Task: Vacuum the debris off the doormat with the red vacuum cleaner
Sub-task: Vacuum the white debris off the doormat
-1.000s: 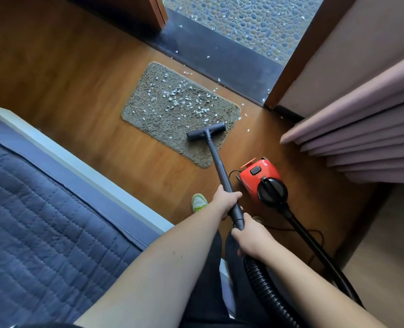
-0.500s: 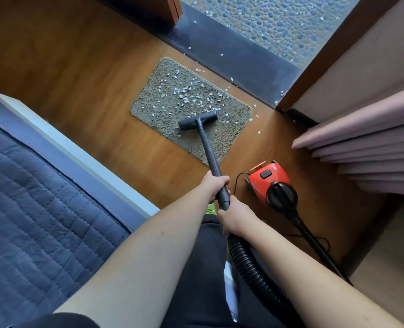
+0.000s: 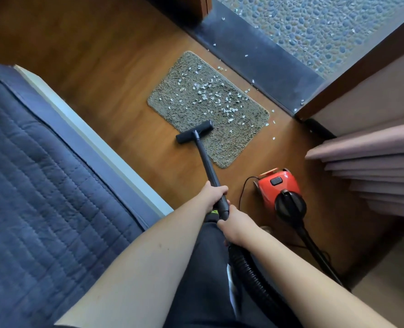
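A grey-brown doormat (image 3: pixel 189 107) lies on the wooden floor by the door sill, with white debris (image 3: pixel 208 91) scattered over its far half. The black floor nozzle (image 3: pixel 194 132) rests on the mat's near left edge, half on the floor. A black wand (image 3: pixel 206 162) runs back from it to my hands. My left hand (image 3: pixel 214 194) grips the wand higher up, and my right hand (image 3: pixel 235 224) grips it just below, where the ribbed hose (image 3: pixel 250 273) starts. The red vacuum cleaner (image 3: pixel 279 188) sits on the floor to the right of the wand.
A bed with a dark blue quilt (image 3: pixel 42 185) and white frame fills the left. Pink curtain folds (image 3: pixel 373 166) hang at right. A dark door sill (image 3: pixel 255 55) and pebbled ground lie beyond the mat, with white bits on them. A thin cord (image 3: pixel 244 188) loops beside the vacuum.
The nozzle has slid from the mat's middle near side leftwards to its near left edge. My hands moved with the wand, and the camera view shifted.
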Motion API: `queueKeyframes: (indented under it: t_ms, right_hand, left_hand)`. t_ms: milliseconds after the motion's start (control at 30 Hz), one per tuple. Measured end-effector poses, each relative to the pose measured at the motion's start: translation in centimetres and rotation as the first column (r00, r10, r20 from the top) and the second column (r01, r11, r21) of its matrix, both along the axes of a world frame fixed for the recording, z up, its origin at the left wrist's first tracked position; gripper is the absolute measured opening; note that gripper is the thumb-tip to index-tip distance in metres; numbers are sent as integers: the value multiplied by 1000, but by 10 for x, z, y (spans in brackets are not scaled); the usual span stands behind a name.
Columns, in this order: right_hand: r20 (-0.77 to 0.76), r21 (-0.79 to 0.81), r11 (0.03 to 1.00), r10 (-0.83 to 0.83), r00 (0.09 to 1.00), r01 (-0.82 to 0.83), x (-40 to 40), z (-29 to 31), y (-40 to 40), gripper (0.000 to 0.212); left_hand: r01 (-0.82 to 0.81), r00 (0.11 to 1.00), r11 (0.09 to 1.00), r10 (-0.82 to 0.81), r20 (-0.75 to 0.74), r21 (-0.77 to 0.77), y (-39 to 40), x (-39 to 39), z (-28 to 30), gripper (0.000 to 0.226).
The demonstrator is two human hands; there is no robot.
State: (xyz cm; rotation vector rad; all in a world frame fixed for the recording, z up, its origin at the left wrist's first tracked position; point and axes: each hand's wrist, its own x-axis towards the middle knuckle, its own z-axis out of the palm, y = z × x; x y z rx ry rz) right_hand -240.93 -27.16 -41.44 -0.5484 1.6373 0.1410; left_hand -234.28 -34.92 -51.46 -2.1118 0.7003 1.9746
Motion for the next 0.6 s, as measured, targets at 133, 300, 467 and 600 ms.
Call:
queueKeyframes:
  t_ms: [133,300,467,600]
  right_hand:
    - [-13,-38,999,-7,1000,7,-8,10,28,49]
    - [31,-44,997,-59,998,61,-19,19,44,31]
    - [21,-69,994,-84,996,85,-15,12,31,31]
    - [-19,-100,991,-90,996,88,-13,2,5,40]
  left_hand:
    - [39,999,999,-39,20,4,26,-8,0,76]
    - [4,1000,1000,-4,-12,21,39,-16,4,90]
    - [33,999,999,-33,4,-20,23,-16,0,93]
    - [92,996,992,-91,11,-85,-5,-20,-10,88]
